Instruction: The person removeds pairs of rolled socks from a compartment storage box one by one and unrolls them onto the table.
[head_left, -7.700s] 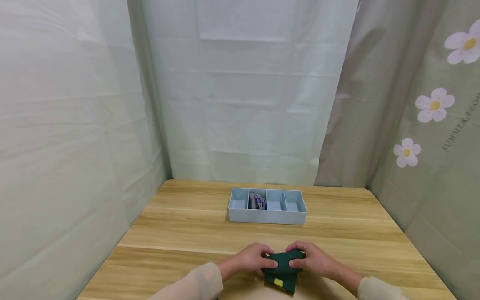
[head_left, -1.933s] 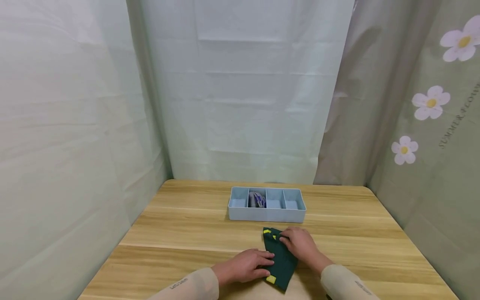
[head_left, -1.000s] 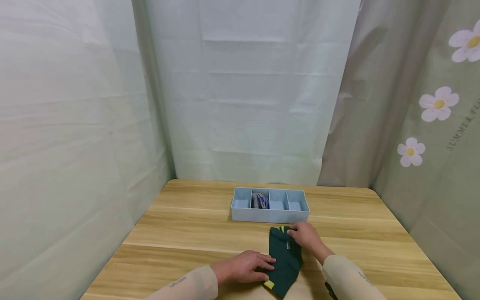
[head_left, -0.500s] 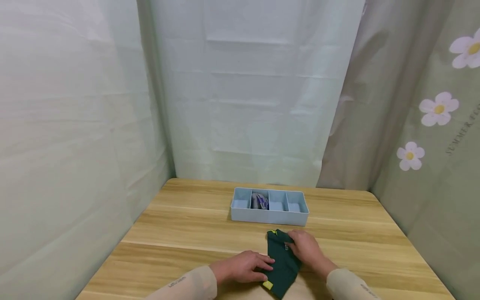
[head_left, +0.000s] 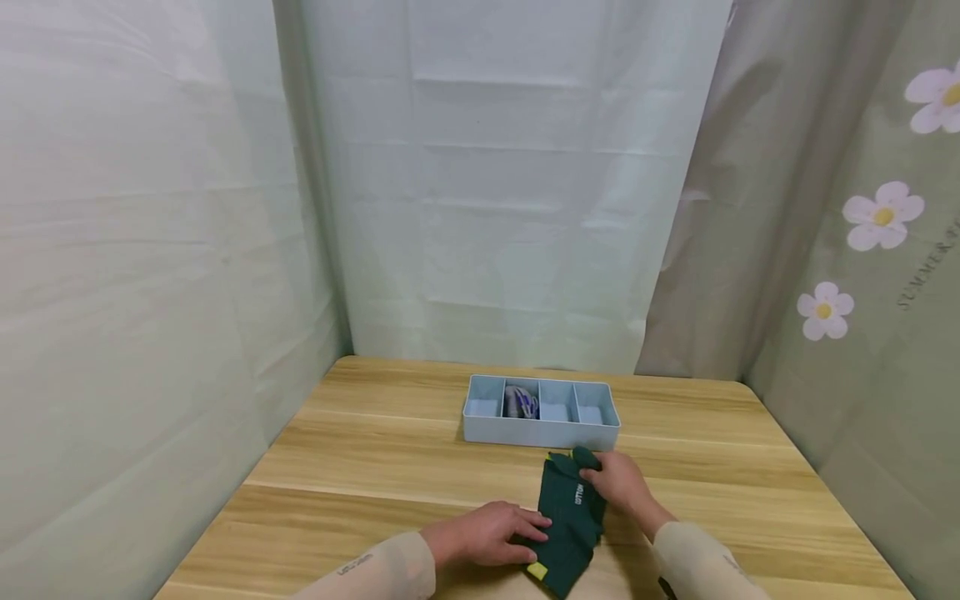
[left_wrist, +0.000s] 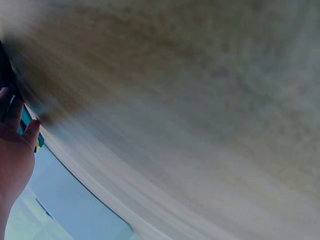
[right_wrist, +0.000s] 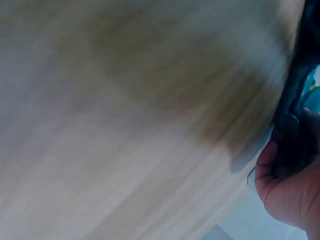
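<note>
Currently, the right hand (head_left: pixel 624 485) pinches the green sock (head_left: pixel 564 523) at its far end; the left hand (head_left: pixel 491 533) rests spread fingers on its left edge.

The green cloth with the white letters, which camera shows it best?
The head view: the green cloth shows almost whole, letters and all. The left wrist view catches only slivers at its left edge; the right wrist view, a cropped part at its right edge.

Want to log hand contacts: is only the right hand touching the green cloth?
No: the left hand also touches the green cloth, along its left edge.
</note>
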